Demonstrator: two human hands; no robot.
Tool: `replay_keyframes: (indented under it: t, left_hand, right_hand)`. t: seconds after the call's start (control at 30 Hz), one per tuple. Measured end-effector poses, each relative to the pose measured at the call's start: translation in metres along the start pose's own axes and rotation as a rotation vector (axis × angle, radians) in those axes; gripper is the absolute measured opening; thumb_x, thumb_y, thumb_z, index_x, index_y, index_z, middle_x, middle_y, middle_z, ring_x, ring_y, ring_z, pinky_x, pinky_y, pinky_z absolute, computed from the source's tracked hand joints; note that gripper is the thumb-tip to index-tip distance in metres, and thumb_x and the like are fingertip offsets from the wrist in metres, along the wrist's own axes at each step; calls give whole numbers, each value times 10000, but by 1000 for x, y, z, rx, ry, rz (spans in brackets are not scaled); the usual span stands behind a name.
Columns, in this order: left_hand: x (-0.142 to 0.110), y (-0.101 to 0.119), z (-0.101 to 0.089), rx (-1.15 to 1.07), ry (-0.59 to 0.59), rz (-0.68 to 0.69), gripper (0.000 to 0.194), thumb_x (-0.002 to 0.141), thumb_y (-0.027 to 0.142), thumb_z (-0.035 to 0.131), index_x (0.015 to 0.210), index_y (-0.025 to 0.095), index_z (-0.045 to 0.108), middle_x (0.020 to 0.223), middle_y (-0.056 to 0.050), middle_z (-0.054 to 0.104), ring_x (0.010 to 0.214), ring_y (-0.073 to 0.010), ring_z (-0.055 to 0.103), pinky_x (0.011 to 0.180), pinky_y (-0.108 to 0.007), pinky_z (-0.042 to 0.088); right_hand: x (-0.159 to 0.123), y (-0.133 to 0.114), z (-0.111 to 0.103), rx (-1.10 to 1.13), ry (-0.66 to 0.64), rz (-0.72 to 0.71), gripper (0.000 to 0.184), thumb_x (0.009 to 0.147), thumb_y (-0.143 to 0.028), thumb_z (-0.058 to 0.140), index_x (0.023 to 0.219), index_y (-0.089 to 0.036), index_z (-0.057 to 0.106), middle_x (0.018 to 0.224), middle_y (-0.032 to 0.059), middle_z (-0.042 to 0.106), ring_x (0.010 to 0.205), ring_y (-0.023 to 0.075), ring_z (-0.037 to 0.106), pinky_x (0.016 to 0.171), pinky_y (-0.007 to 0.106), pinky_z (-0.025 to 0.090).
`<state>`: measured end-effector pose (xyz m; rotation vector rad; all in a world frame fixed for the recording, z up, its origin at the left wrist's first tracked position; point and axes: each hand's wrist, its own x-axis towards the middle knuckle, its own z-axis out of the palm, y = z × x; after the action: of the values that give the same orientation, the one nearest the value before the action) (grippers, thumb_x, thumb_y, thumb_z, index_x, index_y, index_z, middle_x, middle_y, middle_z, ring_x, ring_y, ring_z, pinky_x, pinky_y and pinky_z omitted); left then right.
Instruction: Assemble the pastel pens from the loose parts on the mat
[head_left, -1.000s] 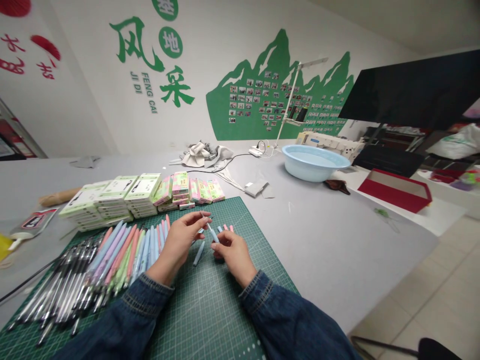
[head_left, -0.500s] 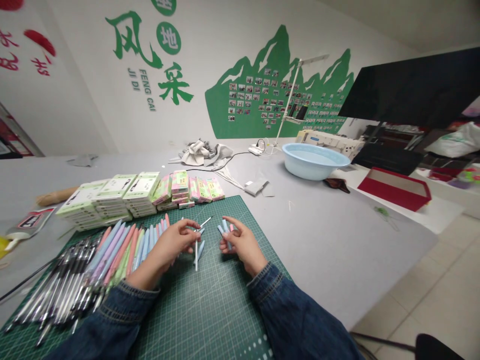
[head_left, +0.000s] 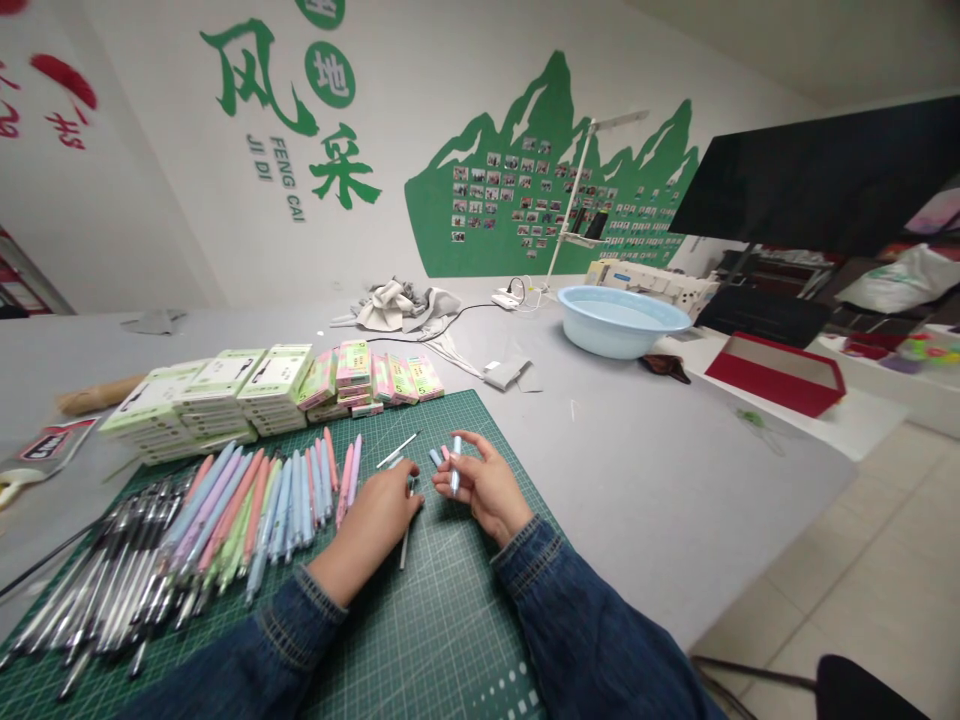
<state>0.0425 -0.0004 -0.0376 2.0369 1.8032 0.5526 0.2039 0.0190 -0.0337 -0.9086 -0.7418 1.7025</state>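
My right hand point(head_left: 484, 485) is closed around a light-blue pen barrel point(head_left: 456, 466), held nearly upright between thumb and fingers. Short blue and pink pen pieces point(head_left: 441, 455) show beside it at the fingertips. To its left, my left hand point(head_left: 380, 512) is low over the green cutting mat point(head_left: 450, 620), back of the hand up. Its fingers pinch a thin pen refill point(head_left: 406, 535) that points down toward me. Just beyond that hand, a white refill point(head_left: 398, 450) with a dark tip lies on the mat; a blue piece there is partly hidden.
Left of my hands lie rows of pastel pens point(head_left: 281, 500) and a heap of clear, black-gripped pens point(head_left: 112, 570). Stacked white-and-green boxes point(head_left: 276, 385) and small pink-green boxes point(head_left: 354, 370) stand behind. Farther back are a blue basin point(head_left: 622, 325) and grey cloth point(head_left: 405, 305).
My left hand has come down and slightly right, turning palm-down with the refill. My right hand has turned the blue barrel more upright. Pink and purple pens left of my hand are uncovered.
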Motion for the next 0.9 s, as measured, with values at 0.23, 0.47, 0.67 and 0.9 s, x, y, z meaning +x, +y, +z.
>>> replay_keyframes:
  t: [0.23,0.47,0.67,0.9]
  left_hand:
    - [-11,17,-12,-89,162,276,236,843,325,539,1056,226,561,888,-27,559,731,-166,542,692,-288,428]
    - [-11,26,-11,-180,181,372,237,834,238,555,1069,258,579,955,-22,527,752,-149,535,722,-297,449]
    - [-15,16,-15,-36,232,565,310,878,257,517,1180,287,579,1085,-67,562,974,-202,533,838,-340,451]
    - [-12,11,-30,-10,332,631,237,879,248,527,1080,235,651,1029,-69,672,960,-211,555,876,-355,428]
  right_hand:
    - [3,2,-1,82,82,4,433,690,-179,710,1049,-196,468,648,5,656,607,197,697,560,297,564]
    - [-3,7,8,139,58,-49,471,660,-189,729,1045,-223,459,763,0,672,596,178,682,522,278,544]
    - [-4,16,15,260,24,-7,399,670,-152,716,995,-210,492,757,-10,644,594,146,650,501,233,510]
    - [0,20,12,468,-15,84,75,814,-95,586,857,-134,539,770,46,648,677,126,656,672,262,566]
